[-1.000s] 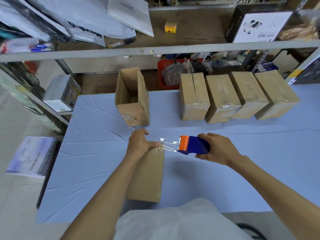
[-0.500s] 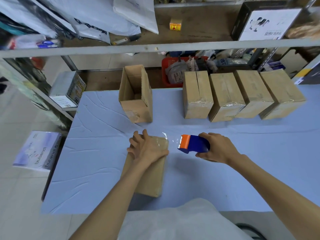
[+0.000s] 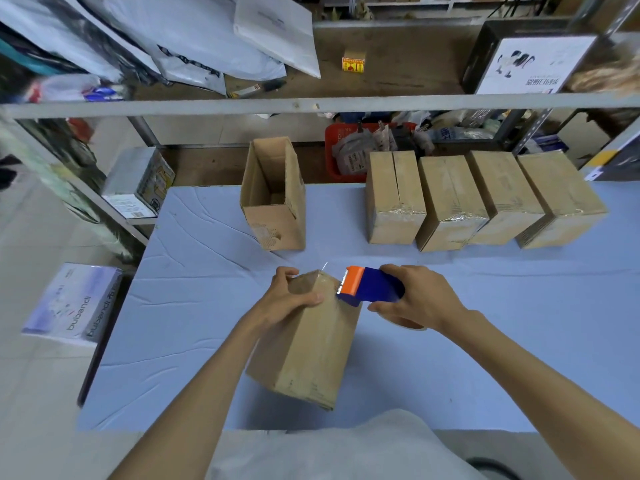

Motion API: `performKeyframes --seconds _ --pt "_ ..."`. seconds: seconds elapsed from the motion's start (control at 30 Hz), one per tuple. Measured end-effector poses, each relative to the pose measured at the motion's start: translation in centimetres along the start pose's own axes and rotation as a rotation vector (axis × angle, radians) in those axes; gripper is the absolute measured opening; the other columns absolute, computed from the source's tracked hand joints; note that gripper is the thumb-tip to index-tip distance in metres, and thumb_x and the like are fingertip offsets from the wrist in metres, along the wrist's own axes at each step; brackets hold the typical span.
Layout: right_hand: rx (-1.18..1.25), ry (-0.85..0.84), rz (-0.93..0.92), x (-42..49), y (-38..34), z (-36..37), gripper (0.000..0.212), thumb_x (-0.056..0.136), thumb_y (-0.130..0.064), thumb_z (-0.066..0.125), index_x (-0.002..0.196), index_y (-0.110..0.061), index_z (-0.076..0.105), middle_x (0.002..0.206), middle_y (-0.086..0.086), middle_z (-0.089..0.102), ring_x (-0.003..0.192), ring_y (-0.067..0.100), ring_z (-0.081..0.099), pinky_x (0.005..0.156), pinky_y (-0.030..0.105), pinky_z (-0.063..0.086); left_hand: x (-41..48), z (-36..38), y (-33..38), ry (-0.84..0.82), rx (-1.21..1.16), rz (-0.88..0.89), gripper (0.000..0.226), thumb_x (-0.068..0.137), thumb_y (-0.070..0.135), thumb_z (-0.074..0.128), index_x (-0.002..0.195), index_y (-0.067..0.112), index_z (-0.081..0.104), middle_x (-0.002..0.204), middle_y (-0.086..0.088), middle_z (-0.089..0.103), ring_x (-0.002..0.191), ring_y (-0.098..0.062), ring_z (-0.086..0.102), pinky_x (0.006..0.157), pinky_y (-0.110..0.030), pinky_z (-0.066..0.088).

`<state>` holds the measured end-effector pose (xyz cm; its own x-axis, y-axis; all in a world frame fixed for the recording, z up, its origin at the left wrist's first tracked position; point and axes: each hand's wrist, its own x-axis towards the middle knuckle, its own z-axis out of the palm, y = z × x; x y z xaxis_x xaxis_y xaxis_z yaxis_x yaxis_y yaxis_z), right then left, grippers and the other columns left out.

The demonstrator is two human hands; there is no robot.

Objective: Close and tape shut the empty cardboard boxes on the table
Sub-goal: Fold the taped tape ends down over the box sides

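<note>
Cardboard box (image 3: 311, 351) closed, tilted, end taped, left hand (image 3: 292, 301) fingers gripping it, right hand (image 3: 422, 299) gripping tape dispenser (image 3: 372, 285)

Noted plain brown cardboard on the near box (image 3: 311, 351), the open box (image 3: 273, 216) and the row of boxes (image 3: 450, 202), with glossy clear tape bands across the row. Recorded tape dispenser (image 3: 374, 287) as dark blue with an orange front. Logged pale blue tablecloth (image 3: 194, 306), red basket (image 3: 332, 161), small yellow-and-red carton (image 3: 353, 62), and white-lilac package (image 3: 69, 303) lettered in grey.
</note>
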<state>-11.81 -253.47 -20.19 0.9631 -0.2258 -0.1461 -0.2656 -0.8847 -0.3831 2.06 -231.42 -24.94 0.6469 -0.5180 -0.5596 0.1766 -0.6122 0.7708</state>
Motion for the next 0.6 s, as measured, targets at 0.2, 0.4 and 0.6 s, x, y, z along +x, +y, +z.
performKeyframes --seconds 0.2,0.4,0.6 --pt "-0.039 -0.024 -0.014 1.1 -1.3 -0.3 0.067 0.074 -0.059 0.07 0.127 -0.023 0.05 0.117 -0.001 0.064 0.101 0.019 0.06 0.077 0.029 0.052 -1.0 -0.4 1.4 0.161 0.095 0.242 0.069 0.077 0.021 0.081 0.133 0.027 0.041 0.14 0.004 0.04 0.123 -0.013 0.043 0.095 -0.029 0.043" --pt "-0.028 0.009 -0.028 1.9 -3.3 0.1 0.077 0.079 -0.057 0.067 0.143 -0.025 0.038 0.122 0.002 0.061 0.108 0.021 0.057 0.077 0.028 0.048 -3.4 1.7 1.5 0.533 0.666 0.448 0.032 0.091 0.022 0.059 0.122 0.017 0.057 0.124 0.002 0.051 0.114 -0.02 0.05 0.08 -0.025 0.042" --pt "-0.239 0.007 -0.085 2.5 -5.0 0.9 0.075 0.088 -0.066 0.045 0.15 -0.043 0.012 0.103 0.004 0.053 0.088 0.023 0.056 0.063 0.027 0.037 -3.4 3.6 -0.2 0.491 0.858 0.234 0.112 0.062 0.073 0.068 0.148 0.017 0.022 0.157 -0.002 0.019 0.144 -0.02 0.021 0.112 -0.042 0.027"
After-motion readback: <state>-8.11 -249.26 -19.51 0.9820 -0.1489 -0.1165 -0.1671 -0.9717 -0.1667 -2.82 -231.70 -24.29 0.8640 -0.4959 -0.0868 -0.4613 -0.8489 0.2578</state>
